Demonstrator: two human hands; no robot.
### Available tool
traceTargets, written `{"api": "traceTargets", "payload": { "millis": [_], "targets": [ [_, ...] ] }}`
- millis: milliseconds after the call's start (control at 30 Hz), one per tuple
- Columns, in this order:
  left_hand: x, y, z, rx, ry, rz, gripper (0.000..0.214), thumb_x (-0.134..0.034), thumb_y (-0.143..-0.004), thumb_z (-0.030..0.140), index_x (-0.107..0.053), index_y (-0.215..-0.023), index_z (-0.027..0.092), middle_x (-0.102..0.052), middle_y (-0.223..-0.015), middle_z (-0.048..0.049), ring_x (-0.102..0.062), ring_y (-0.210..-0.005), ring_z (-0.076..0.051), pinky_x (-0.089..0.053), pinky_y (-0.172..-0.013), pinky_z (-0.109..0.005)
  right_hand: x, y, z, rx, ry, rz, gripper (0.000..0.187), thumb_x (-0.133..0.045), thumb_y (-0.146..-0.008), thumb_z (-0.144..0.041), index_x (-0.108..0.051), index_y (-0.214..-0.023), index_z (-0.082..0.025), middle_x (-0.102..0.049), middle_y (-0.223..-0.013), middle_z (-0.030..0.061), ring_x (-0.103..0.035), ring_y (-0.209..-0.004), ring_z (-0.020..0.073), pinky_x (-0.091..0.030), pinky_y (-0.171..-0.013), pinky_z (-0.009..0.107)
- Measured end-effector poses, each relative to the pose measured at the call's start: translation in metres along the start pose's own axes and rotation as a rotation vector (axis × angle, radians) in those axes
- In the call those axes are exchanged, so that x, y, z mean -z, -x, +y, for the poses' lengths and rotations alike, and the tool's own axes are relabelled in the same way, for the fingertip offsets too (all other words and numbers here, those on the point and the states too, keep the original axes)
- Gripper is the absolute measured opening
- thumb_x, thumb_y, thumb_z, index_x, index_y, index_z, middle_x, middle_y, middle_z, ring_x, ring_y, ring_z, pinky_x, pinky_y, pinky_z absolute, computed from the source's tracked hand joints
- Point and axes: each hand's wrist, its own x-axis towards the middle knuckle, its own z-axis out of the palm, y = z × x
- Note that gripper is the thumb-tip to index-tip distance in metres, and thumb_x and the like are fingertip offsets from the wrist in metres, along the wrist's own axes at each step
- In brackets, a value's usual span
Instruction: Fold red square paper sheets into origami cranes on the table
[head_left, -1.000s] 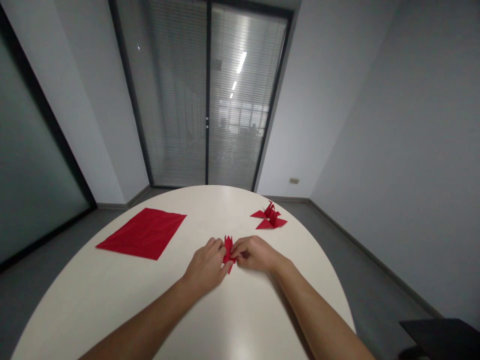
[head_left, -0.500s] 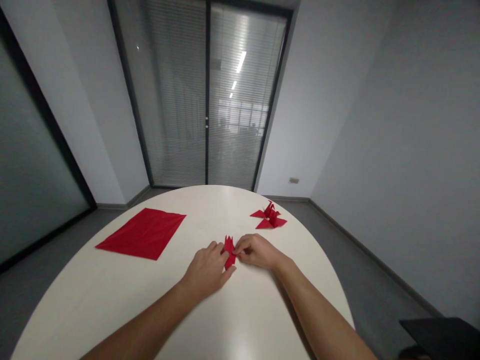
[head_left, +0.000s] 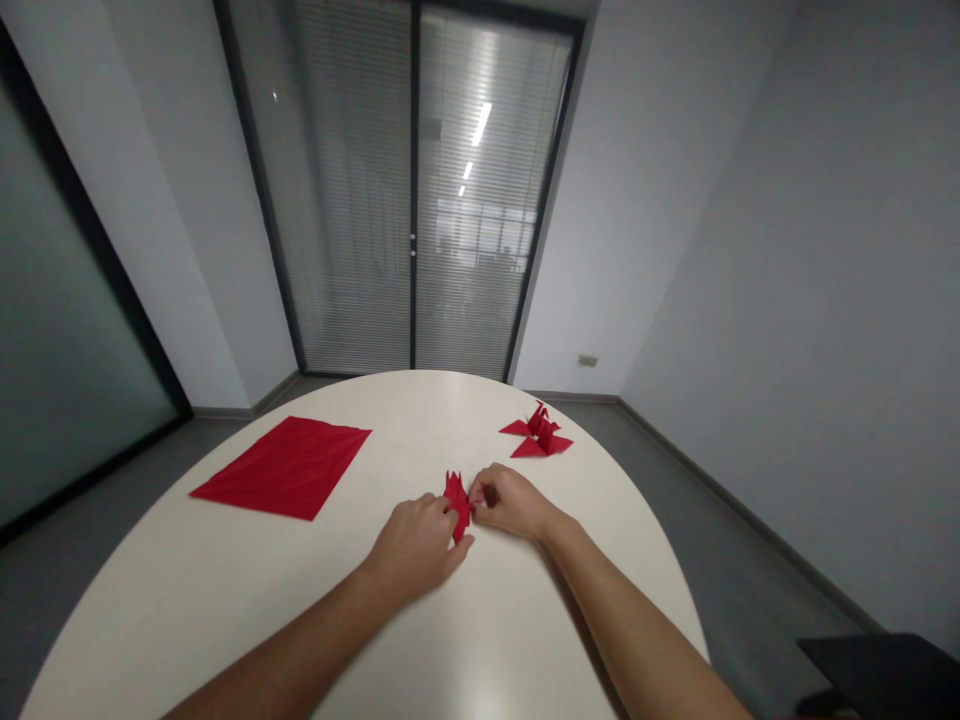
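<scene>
A small, partly folded piece of red paper [head_left: 457, 498] lies on the white round table [head_left: 225, 590] between my two hands. My left hand [head_left: 416, 545] rests on the table with its fingers curled and its thumb pressed against the piece from the left. My right hand [head_left: 510, 500] pinches the same piece from the right with closed fingers. Most of the folded paper is hidden by the fingers; two points stick up above them.
A flat sheet of red paper [head_left: 285, 466] lies on the left of the table. A finished red paper crane [head_left: 538, 433] stands near the far right edge. A dark object [head_left: 885, 670] sits at the lower right, off the table.
Both hands have shifted slightly on the folded piece; the left hand has slid back toward me and the right fingers have closed in on the paper's right side.
</scene>
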Motion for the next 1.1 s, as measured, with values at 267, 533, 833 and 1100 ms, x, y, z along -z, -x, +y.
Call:
{"api": "traceTargets", "payload": {
  "millis": [267, 533, 833, 1100],
  "targets": [
    [-0.002, -0.001, 0.003, 0.008, 0.012, 0.016, 0.031, -0.051, -0.097, 0.033, -0.07, -0.112, 0.014, -0.071, -0.11, -0.0151, -0.066, -0.105, -0.03, -0.054, -0.087, -0.041, 0.001, -0.002, -0.004, 0.074, 0.044, -0.011, 0.008, -0.065, -0.071, -0.011, -0.062, -0.074, -0.018, -0.063, -0.071, -0.001, -0.054, -0.07, 0.0142, -0.036, -0.064, 0.022],
    [-0.006, -0.002, 0.0, -0.043, 0.01, -0.006, 0.028, -0.049, -0.096, 0.029, -0.066, -0.113, 0.015, -0.071, -0.111, -0.0132, -0.068, -0.101, -0.026, -0.055, -0.085, -0.037, 0.007, -0.001, -0.005, 0.144, 0.2, -0.043, 0.012, -0.063, -0.069, -0.009, -0.066, -0.076, -0.019, -0.066, -0.073, 0.0011, -0.056, -0.071, 0.0163, -0.037, -0.067, 0.025],
    [-0.01, 0.0, -0.001, -0.08, 0.031, 0.017, 0.03, -0.049, -0.095, 0.024, -0.067, -0.117, 0.015, -0.069, -0.119, -0.0124, -0.069, -0.102, -0.027, -0.057, -0.084, -0.039, -0.001, -0.002, 0.007, 0.03, -0.001, 0.025, 0.009, -0.067, -0.085, -0.021, -0.074, -0.081, -0.017, -0.067, -0.078, 0.0026, -0.056, -0.072, 0.015, -0.04, -0.067, 0.024],
    [-0.009, -0.001, 0.0, -0.079, 0.048, 0.018, 0.03, -0.05, -0.095, 0.024, -0.067, -0.118, 0.013, -0.071, -0.117, -0.0131, -0.068, -0.106, -0.027, -0.056, -0.089, -0.039, 0.0, -0.001, 0.009, 0.068, 0.017, 0.039, 0.011, -0.068, -0.086, -0.02, -0.074, -0.095, -0.019, -0.067, -0.097, 0.0054, -0.058, -0.089, 0.0185, -0.043, -0.082, 0.029]
  ]
}}
